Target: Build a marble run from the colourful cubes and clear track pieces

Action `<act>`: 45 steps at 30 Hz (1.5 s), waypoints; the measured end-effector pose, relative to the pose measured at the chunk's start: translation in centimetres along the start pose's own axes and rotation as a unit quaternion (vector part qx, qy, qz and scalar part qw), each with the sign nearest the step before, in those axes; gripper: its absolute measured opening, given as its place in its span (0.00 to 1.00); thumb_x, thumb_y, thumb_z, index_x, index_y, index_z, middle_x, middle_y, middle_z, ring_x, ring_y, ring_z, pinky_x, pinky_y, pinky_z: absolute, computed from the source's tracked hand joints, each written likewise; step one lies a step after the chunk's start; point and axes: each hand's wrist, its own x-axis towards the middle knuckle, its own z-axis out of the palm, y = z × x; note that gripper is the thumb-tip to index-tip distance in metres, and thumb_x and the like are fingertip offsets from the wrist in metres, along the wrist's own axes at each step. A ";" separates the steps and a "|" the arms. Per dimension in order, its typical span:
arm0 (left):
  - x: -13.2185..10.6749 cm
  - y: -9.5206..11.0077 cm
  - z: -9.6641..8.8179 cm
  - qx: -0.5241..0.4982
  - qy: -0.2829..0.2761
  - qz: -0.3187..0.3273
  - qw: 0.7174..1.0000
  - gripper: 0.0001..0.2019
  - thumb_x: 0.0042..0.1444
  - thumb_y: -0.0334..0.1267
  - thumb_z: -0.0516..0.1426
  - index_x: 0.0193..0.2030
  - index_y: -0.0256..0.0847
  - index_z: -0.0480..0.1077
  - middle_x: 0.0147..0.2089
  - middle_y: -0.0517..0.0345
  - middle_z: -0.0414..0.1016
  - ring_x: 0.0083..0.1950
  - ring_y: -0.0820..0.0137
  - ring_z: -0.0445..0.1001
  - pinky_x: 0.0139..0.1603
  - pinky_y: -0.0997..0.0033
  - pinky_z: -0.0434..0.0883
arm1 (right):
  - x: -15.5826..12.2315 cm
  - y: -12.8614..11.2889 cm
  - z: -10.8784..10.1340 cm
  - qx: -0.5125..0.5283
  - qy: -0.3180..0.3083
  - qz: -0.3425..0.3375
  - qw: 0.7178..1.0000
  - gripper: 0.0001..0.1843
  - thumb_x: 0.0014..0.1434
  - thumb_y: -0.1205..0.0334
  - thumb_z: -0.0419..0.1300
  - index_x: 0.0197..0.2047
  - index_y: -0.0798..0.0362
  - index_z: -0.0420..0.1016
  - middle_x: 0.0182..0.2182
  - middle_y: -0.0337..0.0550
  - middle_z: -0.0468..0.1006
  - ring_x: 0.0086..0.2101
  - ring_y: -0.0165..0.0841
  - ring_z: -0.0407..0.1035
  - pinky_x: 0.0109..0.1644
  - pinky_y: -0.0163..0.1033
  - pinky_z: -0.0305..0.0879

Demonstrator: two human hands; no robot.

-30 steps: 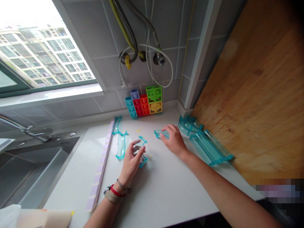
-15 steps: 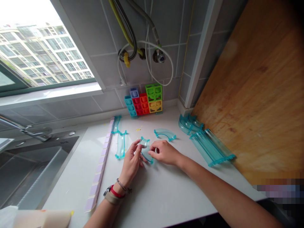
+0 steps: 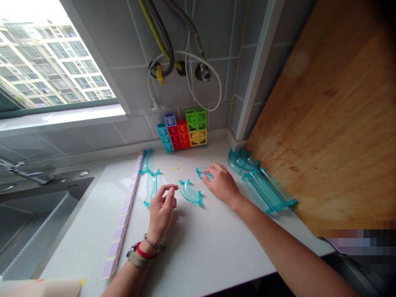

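On the white countertop [image 3: 201, 247] lie clear teal curved track pieces. My right hand [image 3: 221, 185] rests on one curved piece [image 3: 202, 171], fingers closed over it. A second curved piece [image 3: 190, 192] lies free between my hands. My left hand [image 3: 162, 206] hovers just left of it, thumb and fingers loosely curled with nothing in them. Two joined track pieces [image 3: 151, 179] lie further left.
A stack of coloured cube blocks [image 3: 184, 132] stands against the tiled wall. More teal track pieces [image 3: 262, 181] lie by a wooden board [image 3: 324, 123] at the right. A lilac strip [image 3: 123, 214] runs beside the sink [image 3: 34, 222]. Hoses hang above.
My left hand let go of the curved piece, which now lies on the counter. My right hand moved back up onto the far curved piece. The view shifted slightly.
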 end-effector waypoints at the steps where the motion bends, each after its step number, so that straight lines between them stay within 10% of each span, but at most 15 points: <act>1: 0.0 0.1 0.0 -0.001 -0.001 0.002 1.000 0.15 0.67 0.50 0.58 0.45 0.40 0.74 0.31 0.60 0.73 0.23 0.77 0.62 0.22 0.77 0.60 | 0.3 0.5 -0.5 -0.034 0.024 0.008 0.999 0.10 0.65 0.62 0.60 0.46 0.52 0.82 0.44 0.50 0.79 0.48 0.43 0.72 0.56 0.45 0.69; 9: -0.5 0.4 0.2 0.017 -0.032 0.018 0.999 0.13 0.68 0.48 0.57 0.45 0.40 0.74 0.38 0.57 0.76 0.25 0.77 0.66 0.25 0.76 0.64 | 0.8 3.6 -1.5 -0.193 0.055 0.096 0.975 0.13 0.60 0.61 0.61 0.42 0.58 0.84 0.61 0.63 0.72 0.67 0.63 0.53 0.65 0.68 0.55; 20: -0.5 0.3 0.2 0.018 -0.051 0.030 0.998 0.13 0.69 0.48 0.56 0.46 0.40 0.74 0.36 0.58 0.75 0.26 0.76 0.66 0.26 0.76 0.66 | 1.0 4.7 -1.6 -0.167 0.046 0.089 0.981 0.17 0.66 0.68 0.54 0.49 0.59 0.83 0.57 0.62 0.78 0.65 0.59 0.60 0.67 0.65 0.58; 30: -0.6 0.7 0.3 0.006 -0.049 0.017 0.999 0.14 0.67 0.49 0.58 0.46 0.39 0.73 0.37 0.56 0.76 0.26 0.76 0.70 0.24 0.76 0.67 | 1.3 1.3 -1.8 0.046 0.102 -0.069 0.991 0.26 0.69 0.69 0.50 0.66 0.50 0.73 0.62 0.45 0.76 0.65 0.41 0.62 0.71 0.55 0.61; 39: -0.4 1.0 0.2 -0.036 -0.083 -0.007 0.996 0.23 0.62 0.54 0.61 0.55 0.39 0.73 0.43 0.51 0.79 0.34 0.67 0.79 0.25 0.75 0.71 | -2.0 -4.6 -0.3 0.302 -0.044 -0.144 0.941 0.21 0.68 0.66 0.59 0.61 0.40 0.78 0.58 0.40 0.80 0.62 0.41 0.67 0.68 0.57 0.64; 45: -0.5 1.2 0.2 -0.045 -0.096 0.019 0.994 0.14 0.63 0.48 0.63 0.46 0.39 0.76 0.42 0.53 0.79 0.37 0.68 0.76 0.34 0.73 0.74 | -2.2 -4.7 -0.1 0.347 -0.010 -0.108 0.931 0.12 0.62 0.63 0.66 0.49 0.44 0.81 0.54 0.43 0.81 0.58 0.41 0.72 0.66 0.54 0.66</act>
